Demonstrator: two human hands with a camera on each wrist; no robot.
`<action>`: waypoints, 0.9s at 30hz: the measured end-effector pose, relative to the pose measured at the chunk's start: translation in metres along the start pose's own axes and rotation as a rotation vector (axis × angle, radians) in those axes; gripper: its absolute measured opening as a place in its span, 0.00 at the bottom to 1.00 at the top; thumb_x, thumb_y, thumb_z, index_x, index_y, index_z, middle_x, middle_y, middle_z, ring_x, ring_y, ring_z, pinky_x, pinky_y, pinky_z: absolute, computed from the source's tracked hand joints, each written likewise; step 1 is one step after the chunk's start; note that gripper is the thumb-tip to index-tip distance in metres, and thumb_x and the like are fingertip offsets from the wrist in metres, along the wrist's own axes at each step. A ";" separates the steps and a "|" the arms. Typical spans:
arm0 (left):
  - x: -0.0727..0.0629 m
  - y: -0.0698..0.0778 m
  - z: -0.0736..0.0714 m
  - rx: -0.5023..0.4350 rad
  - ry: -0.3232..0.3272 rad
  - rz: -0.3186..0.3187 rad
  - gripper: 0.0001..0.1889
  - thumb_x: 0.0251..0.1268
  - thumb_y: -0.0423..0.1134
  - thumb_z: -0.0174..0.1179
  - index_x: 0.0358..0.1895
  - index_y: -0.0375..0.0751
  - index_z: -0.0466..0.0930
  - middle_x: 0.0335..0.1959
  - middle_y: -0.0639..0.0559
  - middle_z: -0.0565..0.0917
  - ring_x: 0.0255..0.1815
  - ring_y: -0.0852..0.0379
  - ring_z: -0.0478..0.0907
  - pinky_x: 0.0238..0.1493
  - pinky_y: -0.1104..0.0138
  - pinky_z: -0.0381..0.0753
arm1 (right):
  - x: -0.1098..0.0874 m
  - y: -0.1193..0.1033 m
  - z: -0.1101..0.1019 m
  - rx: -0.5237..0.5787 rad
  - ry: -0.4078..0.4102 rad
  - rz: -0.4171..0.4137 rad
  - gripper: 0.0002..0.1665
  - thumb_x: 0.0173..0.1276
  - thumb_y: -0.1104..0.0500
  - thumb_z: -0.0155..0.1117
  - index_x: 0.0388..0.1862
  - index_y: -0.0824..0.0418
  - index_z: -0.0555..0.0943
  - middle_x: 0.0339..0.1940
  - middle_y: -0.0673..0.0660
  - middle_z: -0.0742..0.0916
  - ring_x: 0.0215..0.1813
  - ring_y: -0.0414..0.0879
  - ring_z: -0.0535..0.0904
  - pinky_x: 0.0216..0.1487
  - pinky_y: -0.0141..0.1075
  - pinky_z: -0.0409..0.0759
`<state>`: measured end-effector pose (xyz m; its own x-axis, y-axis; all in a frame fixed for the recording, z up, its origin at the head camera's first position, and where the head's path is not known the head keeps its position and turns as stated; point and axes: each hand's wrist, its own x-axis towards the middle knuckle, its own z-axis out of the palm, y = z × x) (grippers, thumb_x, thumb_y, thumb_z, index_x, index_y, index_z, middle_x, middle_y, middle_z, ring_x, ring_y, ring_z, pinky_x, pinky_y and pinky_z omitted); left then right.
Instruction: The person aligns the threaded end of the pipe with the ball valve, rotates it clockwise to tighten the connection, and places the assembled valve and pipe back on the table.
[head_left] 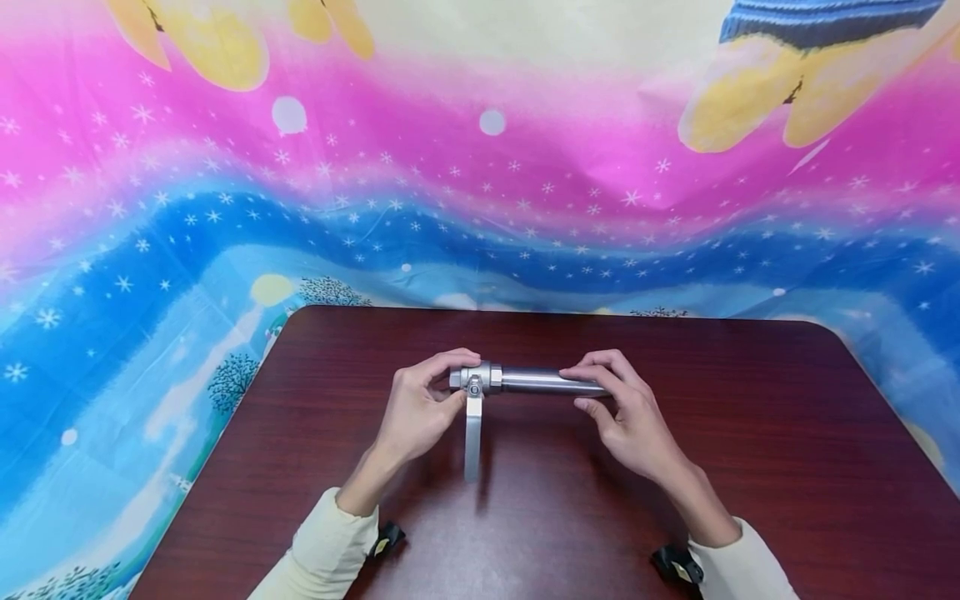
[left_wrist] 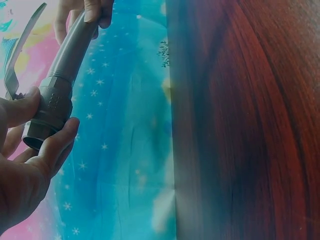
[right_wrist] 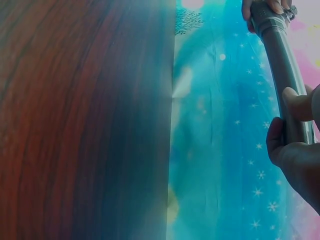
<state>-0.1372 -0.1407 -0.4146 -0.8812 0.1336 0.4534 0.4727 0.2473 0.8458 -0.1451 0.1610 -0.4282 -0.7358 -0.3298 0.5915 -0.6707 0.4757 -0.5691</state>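
Note:
A metal ball valve (head_left: pixel 476 377) is joined to a smooth steel pipe (head_left: pixel 536 381), and the two lie level across the middle of the head view. From the valve a flat lever handle (head_left: pixel 472 437) points toward the person. My left hand (head_left: pixel 420 408) grips the valve body between thumb and fingers; in the left wrist view the valve's open end (left_wrist: pixel 36 140) shows by the fingers. At the pipe's far right my right hand (head_left: pixel 633 417) pinches it, covering that end. The right wrist view shows thumb and fingers around the pipe (right_wrist: pixel 285 75).
A dark red wooden table (head_left: pixel 570 517) lies beneath the hands. Behind it hangs a printed cloth (head_left: pixel 465 200) in pink and blue with snowflakes. Black straps (head_left: pixel 677 567) sit at the cuffs of the pale sleeves (head_left: pixel 322 542).

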 end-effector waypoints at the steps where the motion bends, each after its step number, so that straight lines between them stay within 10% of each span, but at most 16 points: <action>1: 0.000 0.000 0.000 0.001 0.000 0.003 0.24 0.57 0.14 0.66 0.56 0.37 0.89 0.57 0.43 0.90 0.49 0.58 0.88 0.44 0.58 0.93 | 0.000 0.000 0.000 0.001 -0.002 0.002 0.33 0.58 0.79 0.77 0.58 0.53 0.88 0.56 0.53 0.83 0.58 0.42 0.78 0.56 0.23 0.73; 27: -0.001 0.002 -0.001 0.001 -0.003 -0.007 0.24 0.58 0.15 0.66 0.55 0.39 0.89 0.57 0.43 0.90 0.49 0.59 0.88 0.44 0.56 0.94 | 0.000 -0.001 -0.003 -0.005 -0.047 0.038 0.28 0.69 0.72 0.72 0.65 0.52 0.87 0.58 0.50 0.85 0.58 0.37 0.78 0.54 0.21 0.72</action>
<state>-0.1357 -0.1409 -0.4128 -0.8844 0.1350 0.4467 0.4666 0.2488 0.8487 -0.1437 0.1631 -0.4255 -0.7644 -0.3491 0.5420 -0.6417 0.4930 -0.5875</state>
